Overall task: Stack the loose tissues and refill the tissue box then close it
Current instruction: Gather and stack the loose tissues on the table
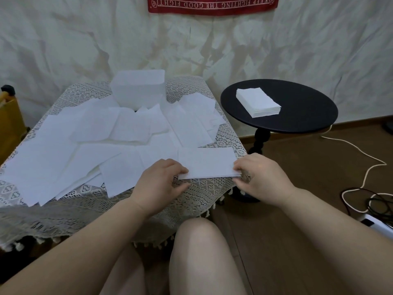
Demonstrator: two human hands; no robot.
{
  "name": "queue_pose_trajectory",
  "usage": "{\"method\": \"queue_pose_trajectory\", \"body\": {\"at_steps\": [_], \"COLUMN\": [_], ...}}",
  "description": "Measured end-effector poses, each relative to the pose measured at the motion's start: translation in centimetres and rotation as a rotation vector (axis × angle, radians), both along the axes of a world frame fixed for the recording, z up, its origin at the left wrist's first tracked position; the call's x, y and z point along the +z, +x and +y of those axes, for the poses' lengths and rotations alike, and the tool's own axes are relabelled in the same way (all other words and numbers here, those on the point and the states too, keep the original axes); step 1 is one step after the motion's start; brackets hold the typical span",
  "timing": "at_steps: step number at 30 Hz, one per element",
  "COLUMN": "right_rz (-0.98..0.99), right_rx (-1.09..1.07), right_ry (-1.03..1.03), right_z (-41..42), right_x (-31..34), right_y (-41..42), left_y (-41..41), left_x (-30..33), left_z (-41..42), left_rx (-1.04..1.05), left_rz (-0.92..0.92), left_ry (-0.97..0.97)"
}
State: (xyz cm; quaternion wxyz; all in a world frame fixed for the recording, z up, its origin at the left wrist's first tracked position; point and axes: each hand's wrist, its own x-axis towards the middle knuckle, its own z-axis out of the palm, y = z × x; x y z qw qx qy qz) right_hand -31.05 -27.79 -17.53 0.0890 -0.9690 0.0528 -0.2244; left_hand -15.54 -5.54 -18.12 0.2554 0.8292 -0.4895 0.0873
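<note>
Fingers of left hand (pixel 163 179) and right hand (pixel 258 173) pinch the ends of a thin stack (pixel 207 162) at the bench's (pixel 197 194) near edge. One pile (pixel 258 102) done on side table (pixel 297 116) — approx. half; loose tissues (pixel 89 145) remain, box (pixel 138 92) unfilled, open.

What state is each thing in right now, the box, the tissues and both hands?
tissue box: far end of table, opening not visible.
loose tissues: scattered flat, overlapping.
small stack: pinched at both near corners.
neat stack: squared up on round black table.
left hand: gripping small stack.
right hand: gripping small stack.
</note>
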Motion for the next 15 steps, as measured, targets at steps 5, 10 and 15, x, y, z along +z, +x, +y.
{"method": "queue_pose_trajectory", "body": {"at_steps": [5, 10, 15], "right_rz": [-0.027, -0.08, -0.056], "right_rx": [-0.008, -0.007, -0.084], "right_ry": [-0.111, 0.045, 0.133], "right_z": [0.1, 0.2, 0.3], "right_x": [-0.1, 0.4, 2.6], "right_y": [0.3, 0.5, 1.8], "left_y": [0.0, 0.0, 1.1], "left_x": [0.0, 0.4, 2.1], "left_z": [-0.1, 0.2, -0.6], "left_rx": [0.006, -0.006, 0.059], "left_rz": [-0.032, -0.012, 0.034], "left_ry": [-0.047, -0.092, -0.112]}}
